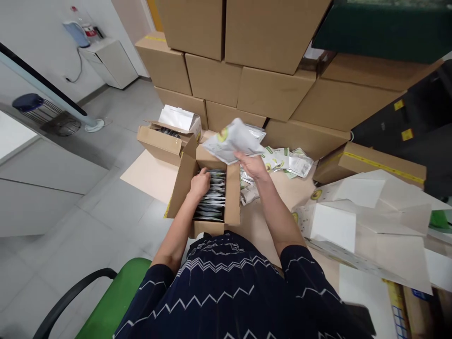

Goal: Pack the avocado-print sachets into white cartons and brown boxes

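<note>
My right hand (pixel 251 165) pinches a white foil sachet (pixel 233 140) with an avocado picture, held up over the far right side of an open cardboard box (pixel 232 197). The sachet is slightly blurred. Inside that box, a row of thin sachets (pixel 213 195) stands on edge, packed close together. My left hand (pixel 200 183) reaches into the box at its left side, its curled fingers against the far part of the row. What those fingertips grip is hidden. Right of the box lies a loose pile of sachets (pixel 278 160), some printed with avocados, some plain silver.
Stacked cardboard cartons (pixel 215 77) form a wall behind. A smaller open box (pixel 164 141) stands at the far left of the work surface. White printed cartons (pixel 367 221) lie at right. A green chair (pixel 116 301) is at lower left.
</note>
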